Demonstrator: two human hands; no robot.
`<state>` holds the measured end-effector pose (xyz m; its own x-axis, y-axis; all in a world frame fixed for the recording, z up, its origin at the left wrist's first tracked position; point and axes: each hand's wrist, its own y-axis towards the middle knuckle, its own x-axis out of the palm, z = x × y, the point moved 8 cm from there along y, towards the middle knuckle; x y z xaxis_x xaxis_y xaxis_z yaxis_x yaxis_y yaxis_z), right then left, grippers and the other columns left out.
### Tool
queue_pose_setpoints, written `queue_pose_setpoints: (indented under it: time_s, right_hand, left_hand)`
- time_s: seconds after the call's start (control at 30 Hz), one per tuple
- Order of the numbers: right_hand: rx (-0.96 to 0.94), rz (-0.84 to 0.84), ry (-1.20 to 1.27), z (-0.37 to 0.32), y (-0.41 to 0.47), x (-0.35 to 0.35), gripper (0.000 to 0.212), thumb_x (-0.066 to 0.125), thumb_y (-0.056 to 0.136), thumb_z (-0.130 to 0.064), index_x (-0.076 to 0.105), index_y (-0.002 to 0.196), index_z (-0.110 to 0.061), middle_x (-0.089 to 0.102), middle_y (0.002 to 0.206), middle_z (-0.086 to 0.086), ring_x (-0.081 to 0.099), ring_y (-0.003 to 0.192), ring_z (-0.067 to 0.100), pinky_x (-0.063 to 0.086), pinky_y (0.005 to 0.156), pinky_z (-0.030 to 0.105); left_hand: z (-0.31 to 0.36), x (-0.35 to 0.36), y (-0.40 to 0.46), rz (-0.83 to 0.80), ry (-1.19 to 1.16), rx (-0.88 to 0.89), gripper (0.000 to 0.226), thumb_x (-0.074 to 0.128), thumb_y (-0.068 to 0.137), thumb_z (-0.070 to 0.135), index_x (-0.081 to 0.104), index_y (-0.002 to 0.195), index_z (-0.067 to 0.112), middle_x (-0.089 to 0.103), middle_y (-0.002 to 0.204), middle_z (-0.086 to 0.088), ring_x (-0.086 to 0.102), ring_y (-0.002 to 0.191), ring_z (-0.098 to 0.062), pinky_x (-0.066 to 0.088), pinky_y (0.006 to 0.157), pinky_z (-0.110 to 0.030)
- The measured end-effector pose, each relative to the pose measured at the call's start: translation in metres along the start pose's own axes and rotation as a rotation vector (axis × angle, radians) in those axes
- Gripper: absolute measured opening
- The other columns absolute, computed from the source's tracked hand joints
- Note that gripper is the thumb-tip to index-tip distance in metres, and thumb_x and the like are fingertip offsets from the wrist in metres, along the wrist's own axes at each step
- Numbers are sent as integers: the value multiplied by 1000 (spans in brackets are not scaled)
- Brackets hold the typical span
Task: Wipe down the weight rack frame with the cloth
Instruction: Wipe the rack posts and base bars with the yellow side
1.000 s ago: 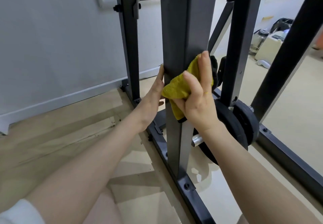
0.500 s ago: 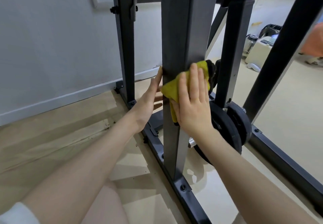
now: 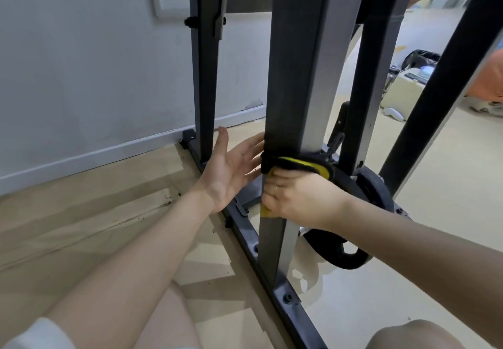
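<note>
Right hand point(image 3: 296, 199) clamping yellow cloth point(image 3: 304, 165) round rack upright point(image 3: 294, 76), left hand point(image 3: 231, 169) open, fingertips touching upright

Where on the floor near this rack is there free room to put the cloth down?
Free: the wooden floor between the white baseboard and the base rail. Also the pale floor right of that rail, near the knee. Crowded: behind the front post, where weight plates sit.
</note>
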<state>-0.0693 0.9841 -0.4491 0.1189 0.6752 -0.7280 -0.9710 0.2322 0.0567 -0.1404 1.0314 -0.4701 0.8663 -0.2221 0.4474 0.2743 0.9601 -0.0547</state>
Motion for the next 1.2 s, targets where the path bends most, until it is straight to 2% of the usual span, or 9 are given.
queue_pose_setpoints:
  time_s: [0.1,0.2,0.43,0.57,0.7,0.87,0.97,1.1,1.2]
  right_hand:
    - [72,97,-123,27,5,-22,38,31,96,-13,66,110,-8,71,101,10,65,103,29,30,106,35]
    - [313,148,-349,79,9,-42,39,44,97,-33,65,116,-6,62,126,12,52,125,27,21,112,37]
    - [14,-334,-363,-20,0,38,31,60,77,-38,75,99,-23,71,109,1,62,111,21,33,109,38]
    - [156,-27,-344,26,17,0,29,48,85,-20,75,92,-16,72,100,5,61,110,25,26,112,40]
    - [422,263,-337,86,12,-43,33,48,95,-27,70,110,-6,67,118,5,54,122,24,20,113,37]
    - [247,19,-289,13,-3,16,28,66,84,-24,72,106,-8,67,117,10,57,119,27,8,117,41]
    - [131,6,-268,-17,-23,32,32,48,95,-21,66,120,-13,61,129,6,49,128,21,-2,119,40]
    - [561,394,-171,47,-28,-22,51,31,103,-34,26,147,-10,26,152,4,10,146,19,-1,117,36]
    - [864,612,196,81,-37,-37,67,42,99,-42,16,145,-1,20,150,20,11,142,31,2,117,36]
  left_hand:
    - [2,0,-1,-14,-13,-9,82,4,84,70,52,130,22,62,123,6,57,113,-13,40,94,-31]
    - [5,-2,-2,5,38,-16,81,4,83,71,56,123,25,65,112,9,57,111,-12,40,91,-33]
    - [3,1,-3,-18,86,-43,81,-2,83,72,50,130,32,54,134,13,50,123,-9,34,101,-40]
    - [-3,-1,1,11,130,-28,79,-8,87,68,44,136,34,47,142,12,41,132,-10,16,113,-45]
    - [-6,-1,-1,4,151,-37,73,-5,89,66,41,137,36,50,138,11,44,127,-5,31,102,-36]
    - [-13,-13,-4,49,226,-85,78,-5,88,68,39,142,32,46,143,7,42,131,-14,26,110,-41]
    - [-31,-21,-8,79,270,-124,83,-1,85,73,41,141,30,46,143,4,41,132,-17,21,114,-48]
    - [-50,-19,-12,141,299,-143,73,1,84,73,40,136,40,46,142,4,43,130,-21,23,113,-45]
    - [-56,-13,-14,182,281,-118,64,0,91,64,33,141,41,46,139,7,41,132,-18,25,109,-39]
